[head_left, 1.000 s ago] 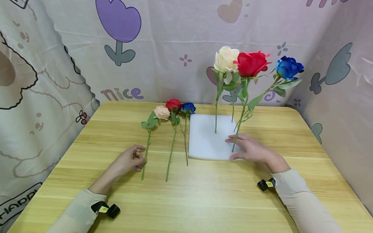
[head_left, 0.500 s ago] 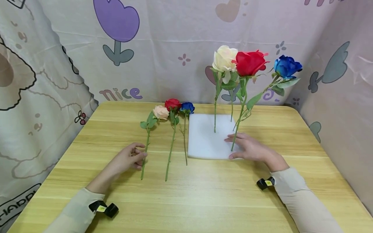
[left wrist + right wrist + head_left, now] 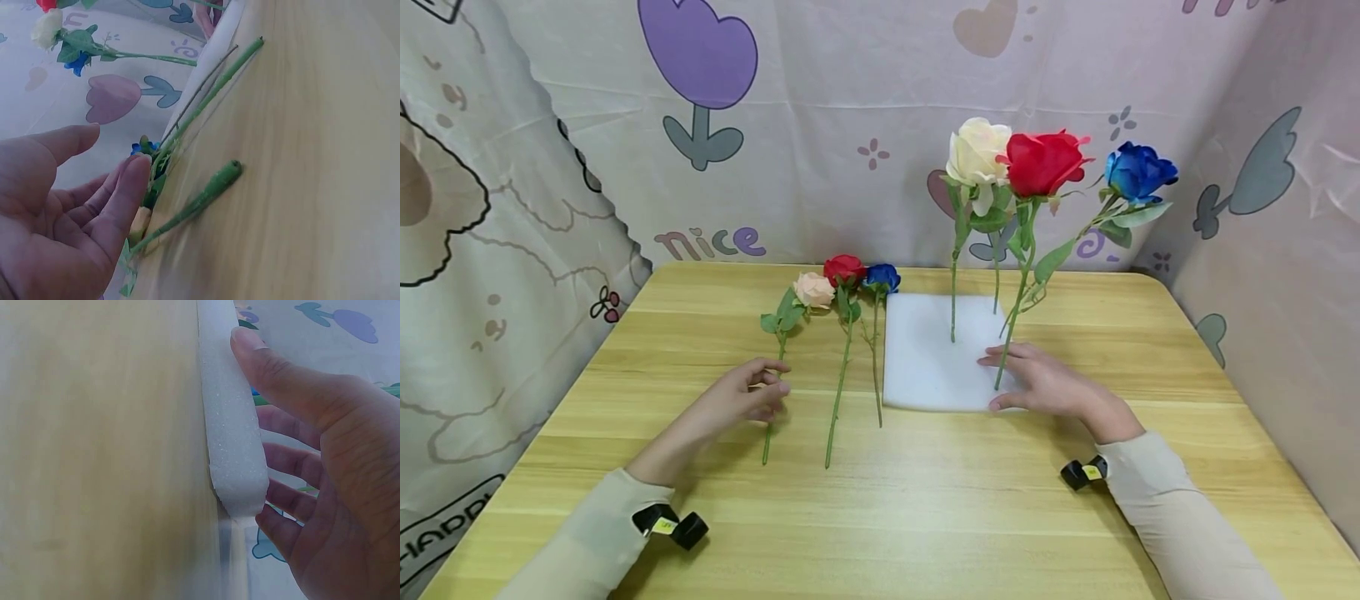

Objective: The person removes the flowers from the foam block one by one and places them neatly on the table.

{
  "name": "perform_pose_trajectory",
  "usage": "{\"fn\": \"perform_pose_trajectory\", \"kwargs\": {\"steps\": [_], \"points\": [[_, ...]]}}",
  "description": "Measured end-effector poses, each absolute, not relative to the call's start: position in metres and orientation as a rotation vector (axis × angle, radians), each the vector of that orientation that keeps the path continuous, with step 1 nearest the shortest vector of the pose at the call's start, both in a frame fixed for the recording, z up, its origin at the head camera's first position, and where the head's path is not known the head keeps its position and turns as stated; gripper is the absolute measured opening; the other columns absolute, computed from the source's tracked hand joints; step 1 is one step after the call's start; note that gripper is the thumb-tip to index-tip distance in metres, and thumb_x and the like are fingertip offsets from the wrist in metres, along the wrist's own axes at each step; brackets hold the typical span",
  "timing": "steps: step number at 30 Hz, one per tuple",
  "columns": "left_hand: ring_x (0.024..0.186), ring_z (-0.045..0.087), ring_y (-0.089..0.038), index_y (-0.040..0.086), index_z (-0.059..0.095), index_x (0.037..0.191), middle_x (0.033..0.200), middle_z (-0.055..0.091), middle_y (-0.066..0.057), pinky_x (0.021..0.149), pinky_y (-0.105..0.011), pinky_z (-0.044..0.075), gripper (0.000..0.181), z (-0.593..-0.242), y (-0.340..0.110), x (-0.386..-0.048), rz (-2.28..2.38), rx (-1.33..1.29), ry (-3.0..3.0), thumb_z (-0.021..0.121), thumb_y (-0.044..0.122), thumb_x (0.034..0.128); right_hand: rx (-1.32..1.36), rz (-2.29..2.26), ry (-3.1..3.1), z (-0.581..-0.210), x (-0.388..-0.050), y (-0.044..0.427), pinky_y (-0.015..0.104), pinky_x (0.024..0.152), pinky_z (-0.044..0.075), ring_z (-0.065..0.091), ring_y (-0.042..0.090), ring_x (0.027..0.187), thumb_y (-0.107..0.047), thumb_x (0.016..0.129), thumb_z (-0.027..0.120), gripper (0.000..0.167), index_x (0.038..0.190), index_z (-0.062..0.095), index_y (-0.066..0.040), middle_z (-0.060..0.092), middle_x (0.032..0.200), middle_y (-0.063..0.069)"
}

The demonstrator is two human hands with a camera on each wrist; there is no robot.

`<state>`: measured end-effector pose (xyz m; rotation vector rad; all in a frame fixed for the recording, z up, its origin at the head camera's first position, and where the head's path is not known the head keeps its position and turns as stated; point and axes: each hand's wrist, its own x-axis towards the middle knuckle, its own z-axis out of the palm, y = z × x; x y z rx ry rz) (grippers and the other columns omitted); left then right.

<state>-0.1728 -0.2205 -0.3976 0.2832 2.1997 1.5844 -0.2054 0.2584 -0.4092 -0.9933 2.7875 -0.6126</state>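
A pale pink rose point(image 3: 814, 290) lies on the table, leftmost of three cut roses. Over its stem point(image 3: 203, 197) hovers my left hand point(image 3: 737, 396), thumb and fingers loosely bent and apart, holding nothing. Beside it lie a red rose point(image 3: 845, 268) and a blue rose point(image 3: 882, 277), stems toward me. My right hand point(image 3: 1048, 385) rests on the right front corner of a white foam board point(image 3: 917, 367), fingers spread. From the foam rise a white rose point(image 3: 979, 152), a red rose point(image 3: 1045, 162) whose stem stands by the right fingers, and a leaning blue rose point(image 3: 1141, 172).
The wooden table point(image 3: 880, 517) reaches back to a printed cloth point(image 3: 820, 167), which also hangs at both sides. A black wrist camera point(image 3: 670, 525) is strapped to the left sleeve, and another camera point(image 3: 1084, 473) to the right.
My left hand has shifted slightly forward and right, its fingers coming away from the pink rose's stem. The right hand stays on the foam board, and the roses look unmoved.
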Motion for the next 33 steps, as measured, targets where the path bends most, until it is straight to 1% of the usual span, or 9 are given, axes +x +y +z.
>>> {"fn": "perform_pose_trajectory", "kwargs": {"steps": [9,15,18,24,29,33], "points": [[0.104,0.059,-0.036,-0.002,0.041,0.141,0.116,0.051,-0.020,0.084,-0.040,0.057,0.058,-0.391,-0.202,-0.186,1.578,0.352,2.201,0.062,0.030,0.0982,-1.008,-0.623,2.787,-0.409,-0.205,0.258,0.053,0.110,0.033,0.040,0.038,0.133,-0.046,0.081,0.077,0.069,0.134,0.058,-0.007,0.048,0.143,0.016],[0.107,0.060,-0.038,-0.002,0.042,0.140,0.118,0.053,-0.020,0.085,-0.038,0.057,0.055,-0.387,-0.187,-0.196,1.567,0.425,2.229,0.062,0.028,0.0982,-1.006,-0.620,2.786,-0.409,-0.206,0.258,0.053,0.110,0.033,0.040,0.038,0.132,-0.047,0.080,0.077,0.070,0.134,0.058,-0.007,0.048,0.143,0.016],[0.107,0.059,-0.035,-0.001,0.044,0.139,0.119,0.054,-0.019,0.086,-0.037,0.057,0.055,-0.385,-0.179,-0.201,1.556,0.456,2.254,0.063,0.029,0.0976,-1.002,-0.623,2.785,-0.409,-0.205,0.258,0.053,0.110,0.034,0.040,0.038,0.132,-0.046,0.080,0.078,0.070,0.134,0.058,-0.007,0.048,0.143,0.016],[0.109,0.059,-0.031,0.003,0.047,0.139,0.121,0.057,-0.014,0.089,-0.044,0.055,0.053,-0.381,-0.162,-0.211,1.508,0.491,2.314,0.064,0.030,0.0969,-0.989,-0.610,2.783,-0.409,-0.206,0.259,0.053,0.110,0.033,0.040,0.038,0.133,-0.049,0.080,0.077,0.071,0.135,0.058,-0.009,0.047,0.144,0.015],[0.111,0.058,-0.026,0.006,0.050,0.137,0.120,0.061,-0.009,0.091,-0.040,0.053,0.048,-0.382,-0.152,-0.220,1.444,0.546,2.377,0.063,0.029,0.0973,-1.001,-0.612,2.789,-0.411,-0.206,0.260,0.054,0.109,0.034,0.040,0.038,0.133,-0.050,0.080,0.076,0.071,0.134,0.058,-0.009,0.048,0.143,0.015],[0.112,0.058,-0.024,0.010,0.053,0.135,0.121,0.061,-0.009,0.093,-0.039,0.052,0.043,-0.381,-0.145,-0.226,1.431,0.574,2.407,0.063,0.029,0.0976,-1.006,-0.613,2.793,-0.410,-0.206,0.259,0.054,0.109,0.034,0.040,0.038,0.132,-0.050,0.080,0.076,0.071,0.134,0.058,-0.008,0.048,0.143,0.015]]}}
